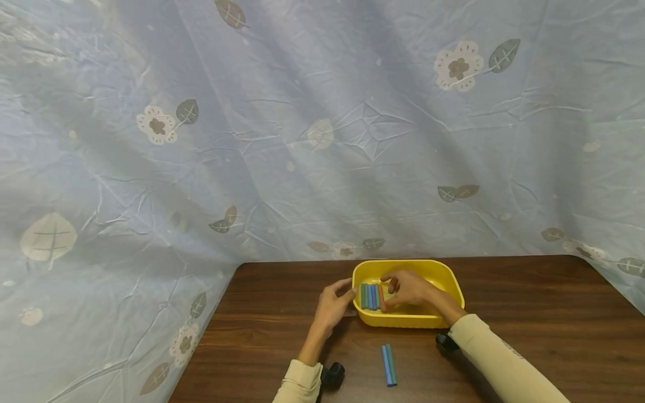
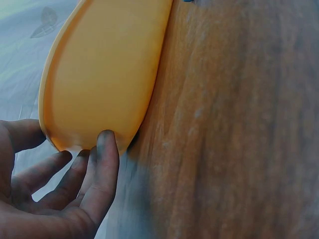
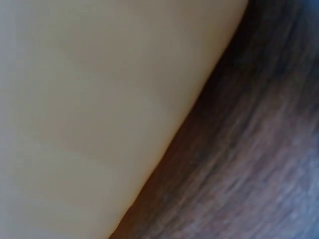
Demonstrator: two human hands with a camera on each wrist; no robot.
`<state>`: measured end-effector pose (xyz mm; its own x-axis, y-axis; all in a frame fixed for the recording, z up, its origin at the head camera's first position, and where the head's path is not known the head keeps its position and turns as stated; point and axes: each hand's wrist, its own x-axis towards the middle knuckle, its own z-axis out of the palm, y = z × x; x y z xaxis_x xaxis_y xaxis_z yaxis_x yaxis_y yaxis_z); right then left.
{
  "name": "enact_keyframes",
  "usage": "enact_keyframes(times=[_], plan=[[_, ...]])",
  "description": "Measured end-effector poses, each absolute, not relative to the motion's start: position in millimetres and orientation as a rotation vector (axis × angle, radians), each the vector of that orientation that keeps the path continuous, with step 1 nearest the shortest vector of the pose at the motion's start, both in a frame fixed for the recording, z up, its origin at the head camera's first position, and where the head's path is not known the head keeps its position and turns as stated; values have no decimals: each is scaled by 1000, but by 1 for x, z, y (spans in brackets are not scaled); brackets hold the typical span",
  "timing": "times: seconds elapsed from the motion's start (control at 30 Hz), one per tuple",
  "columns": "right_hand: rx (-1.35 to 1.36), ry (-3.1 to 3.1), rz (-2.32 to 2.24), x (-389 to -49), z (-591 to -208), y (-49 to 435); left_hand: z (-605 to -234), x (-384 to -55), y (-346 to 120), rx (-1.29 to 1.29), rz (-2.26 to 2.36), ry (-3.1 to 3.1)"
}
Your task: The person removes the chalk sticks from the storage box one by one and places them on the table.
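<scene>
- While the left hand (image 1: 330, 308) grips the left end of the yellow tub (image 1: 403, 321) – thumb at the rim, fingers spread against the outer wall – the right hand (image 1: 412, 289) reaches inside it, thumb and index finger bent around the orange stick (image 1: 381, 295).
- Inside the tub, toward its left end, a row of green and blue sticks (image 1: 369, 296) lies side by side, left of the orange one.
- On the table (image 1: 544, 313), nearer the person than the tub, lie a blue stick (image 1: 386, 365) and a green stick (image 1: 391, 364), side by side.
- Behind the tub hangs patterned cloth (image 1: 302, 179).
</scene>
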<state>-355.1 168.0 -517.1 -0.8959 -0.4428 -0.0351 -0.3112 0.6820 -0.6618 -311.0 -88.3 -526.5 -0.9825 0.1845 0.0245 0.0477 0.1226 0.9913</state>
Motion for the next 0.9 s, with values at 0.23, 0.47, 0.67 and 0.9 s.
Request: enact_keyframes(times=[0.23, 0.47, 0.67, 0.9], plan=[[-622, 2718, -958, -354, -518, 165, -526, -310, -88, 228, 2004, 2269], [-637, 2724, -951, -352, -518, 165, -524, -307, -88, 241, 2016, 2248], [-655, 2730, -948, -352, -520, 165, -524, -306, -88, 258, 2027, 2245], [-675, 2725, -952, -354, -520, 166, -523, -306, -89, 255, 2033, 2241]])
